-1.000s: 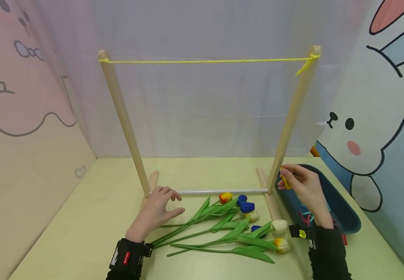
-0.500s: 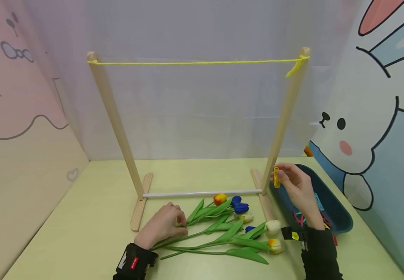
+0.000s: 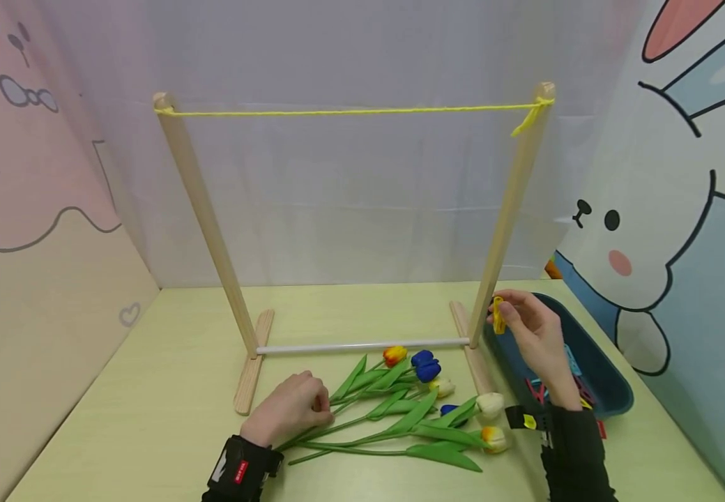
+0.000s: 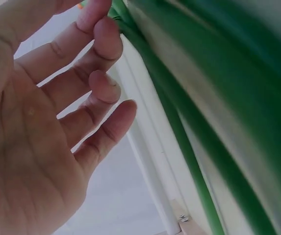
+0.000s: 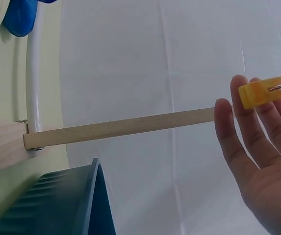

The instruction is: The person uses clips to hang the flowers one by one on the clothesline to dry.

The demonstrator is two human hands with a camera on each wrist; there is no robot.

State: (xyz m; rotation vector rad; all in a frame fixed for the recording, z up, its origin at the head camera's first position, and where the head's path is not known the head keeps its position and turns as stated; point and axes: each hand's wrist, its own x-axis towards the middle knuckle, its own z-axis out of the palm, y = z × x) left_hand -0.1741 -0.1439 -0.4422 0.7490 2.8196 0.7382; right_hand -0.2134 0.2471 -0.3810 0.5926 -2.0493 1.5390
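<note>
My left hand [image 3: 293,410] is low over the stems of several artificial tulips [image 3: 422,436] lying on the table. Its thumb and forefinger pinch a tulip stem; in the left wrist view the green stem [image 4: 194,166] runs down from those fingertips, and the other fingers are loosely bent. Red-yellow, blue and white blooms point right, among them a blue tulip head [image 3: 426,368]. At the right post, my right hand [image 3: 535,338] holds up a yellow clothespin [image 5: 265,91] between thumb and fingers. The clothespin's end near the thumb is cut off in the right wrist view.
A wooden frame stands behind the tulips, with a left post [image 3: 208,223], a right post [image 3: 509,216] and a white crossbar [image 3: 362,346]. Yellow string [image 3: 350,111] spans its top. A dark blue basket [image 3: 616,397] with colored clothespins sits beneath my right forearm.
My left hand has come down onto the stems, its fingers closing on one. The blue blooms have shifted slightly. My right hand keeps the clothespin at about the same place; the head view has turned slightly.
</note>
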